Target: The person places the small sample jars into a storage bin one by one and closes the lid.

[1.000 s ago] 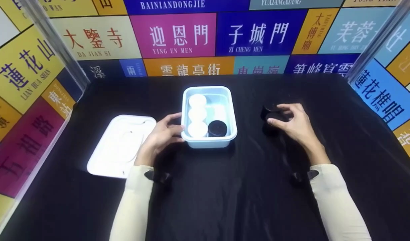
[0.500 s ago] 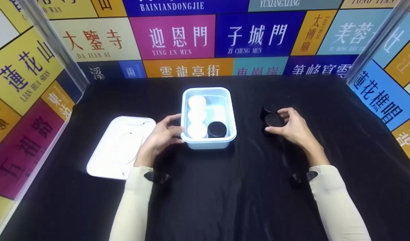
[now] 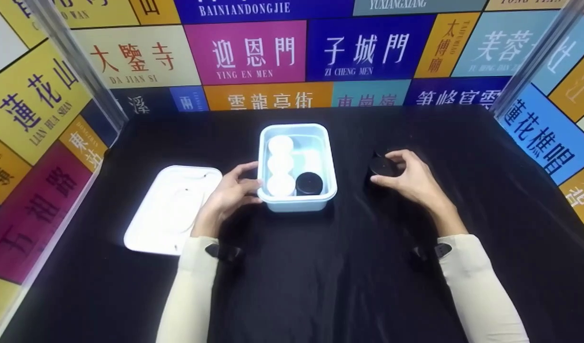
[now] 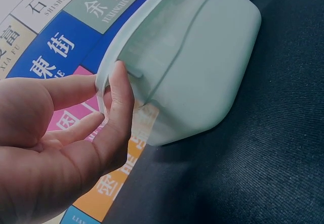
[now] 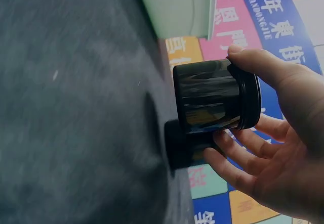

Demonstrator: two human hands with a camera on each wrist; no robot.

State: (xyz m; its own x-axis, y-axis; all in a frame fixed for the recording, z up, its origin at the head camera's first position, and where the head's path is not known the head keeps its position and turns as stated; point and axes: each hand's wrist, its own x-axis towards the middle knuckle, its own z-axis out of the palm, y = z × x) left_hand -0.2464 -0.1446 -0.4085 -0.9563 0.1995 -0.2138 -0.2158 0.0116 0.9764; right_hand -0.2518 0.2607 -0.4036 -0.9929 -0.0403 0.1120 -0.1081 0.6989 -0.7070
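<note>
My left hand pinches the left rim of a pale blue plastic container; in the left wrist view, the fingers lie along the container's rim. Inside it, several white round-topped items line the left side, with a black-lidded jar at the near right. To the right, my right hand grips a black jar around its lid end, raised above the cloth. A second black jar stands behind it, mostly covered by the held one in the head view.
A white lid lies flat on the black cloth left of the container, partly behind the left forearm. Printed panels wall in the back and sides, with clear corner posts.
My right hand shifts toward me, then left and slightly away with the black jar, which now overlaps the jar behind it. The left hand and container stay put.
</note>
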